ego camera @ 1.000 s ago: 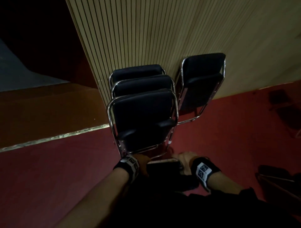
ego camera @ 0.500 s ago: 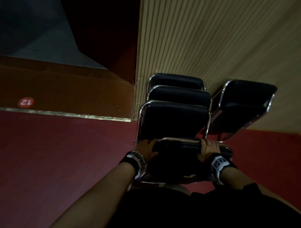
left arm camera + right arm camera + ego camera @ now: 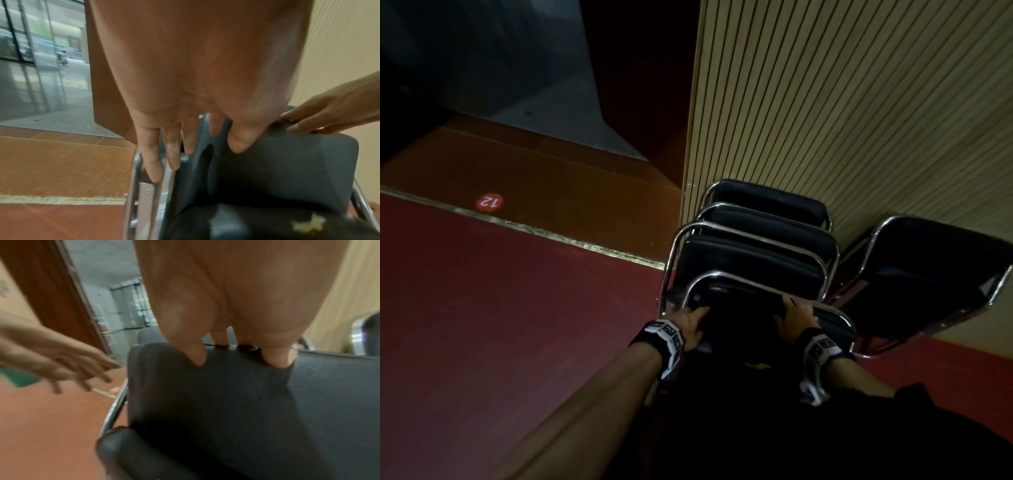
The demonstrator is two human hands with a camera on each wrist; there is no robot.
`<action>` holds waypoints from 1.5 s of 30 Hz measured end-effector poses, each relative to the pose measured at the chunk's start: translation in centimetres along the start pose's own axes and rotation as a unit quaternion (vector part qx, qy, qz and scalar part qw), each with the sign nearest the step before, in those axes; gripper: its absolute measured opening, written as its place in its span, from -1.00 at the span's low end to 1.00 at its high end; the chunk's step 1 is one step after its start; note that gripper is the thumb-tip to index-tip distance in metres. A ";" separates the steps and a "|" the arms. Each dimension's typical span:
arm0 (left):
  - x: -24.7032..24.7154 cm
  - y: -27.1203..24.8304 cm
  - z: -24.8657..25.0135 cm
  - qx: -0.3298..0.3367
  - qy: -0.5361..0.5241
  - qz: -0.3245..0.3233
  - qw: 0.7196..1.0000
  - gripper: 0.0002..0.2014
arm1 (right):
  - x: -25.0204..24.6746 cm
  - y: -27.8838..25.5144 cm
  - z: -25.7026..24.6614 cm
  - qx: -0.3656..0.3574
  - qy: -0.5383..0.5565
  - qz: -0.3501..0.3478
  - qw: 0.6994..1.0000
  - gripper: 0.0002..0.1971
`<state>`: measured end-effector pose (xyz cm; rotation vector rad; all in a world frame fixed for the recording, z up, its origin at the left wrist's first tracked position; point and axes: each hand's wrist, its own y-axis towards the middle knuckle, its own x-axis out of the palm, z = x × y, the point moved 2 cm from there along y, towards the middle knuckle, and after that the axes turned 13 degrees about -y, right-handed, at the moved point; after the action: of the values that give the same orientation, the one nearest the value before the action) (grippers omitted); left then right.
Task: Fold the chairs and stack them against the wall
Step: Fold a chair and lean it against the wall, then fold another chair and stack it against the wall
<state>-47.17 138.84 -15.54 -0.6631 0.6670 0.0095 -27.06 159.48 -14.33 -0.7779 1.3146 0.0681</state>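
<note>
Folded chair (image 3: 743, 303): likely stiff, weighty, chrome slick. Right hand (image 3: 796, 313) pinches padded top edge (image 3: 164, 348); left hand (image 3: 690, 323) straight-fingered along side tube (image 3: 131, 194).

Red round sticker (image 3: 489, 202), white numeral 12, on brown floor strip (image 3: 551, 178); 9 o'clock in head view, 10 o'clock from front chair (image 3: 739, 305). Sticker sits just past thin metal threshold (image 3: 585, 245), on side away from red floor (image 3: 482, 325). Left wristband (image 3: 666, 337), right wristband (image 3: 822, 349): black-white square code patterns, no letters legible. Right wrist view: small orange floor mark (image 3: 115, 389) at 8 o'clock, too blurred to read.
</note>
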 end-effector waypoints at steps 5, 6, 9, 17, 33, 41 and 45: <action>2.1 1.3 4.1 -0.031 0.000 -0.006 0.999 -0.30 | -0.2 0.1 -0.3 -0.012 -0.015 -0.033 0.999 -0.12; 2.4 1.3 4.7 -0.037 -0.001 -0.006 0.999 -0.31 | -0.4 0.2 -0.4 -0.011 -0.015 -0.043 0.999 -0.08; 3.6 0.8 5.7 -0.055 0.005 -0.018 0.998 -0.32 | -0.7 0.1 -0.4 -0.006 -0.009 -0.066 0.998 -0.04; 3.8 -0.5 8.1 -0.053 0.064 -0.070 0.994 -0.37 | -0.1 -2.4 0.7 -0.066 -0.012 -0.028 0.997 -0.04; 8.2 -2.4 10.6 0.136 0.264 -0.202 0.933 -0.46 | 6.8 -18.1 3.0 0.094 0.161 -0.108 0.976 -0.65; 19.4 -9.6 13.9 0.257 0.358 -0.297 0.847 -0.62 | 13.4 -33.4 6.2 0.236 0.235 -0.149 0.931 -0.63; 25.9 -14.7 17.3 0.289 0.409 -0.343 0.795 -0.67 | 18.4 -42.8 8.3 0.310 0.301 -0.154 0.889 -0.64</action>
<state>-13.67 131.95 -11.94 -0.2443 1.1532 -1.1845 5.06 125.01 -10.02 -0.4461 1.6427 -0.8763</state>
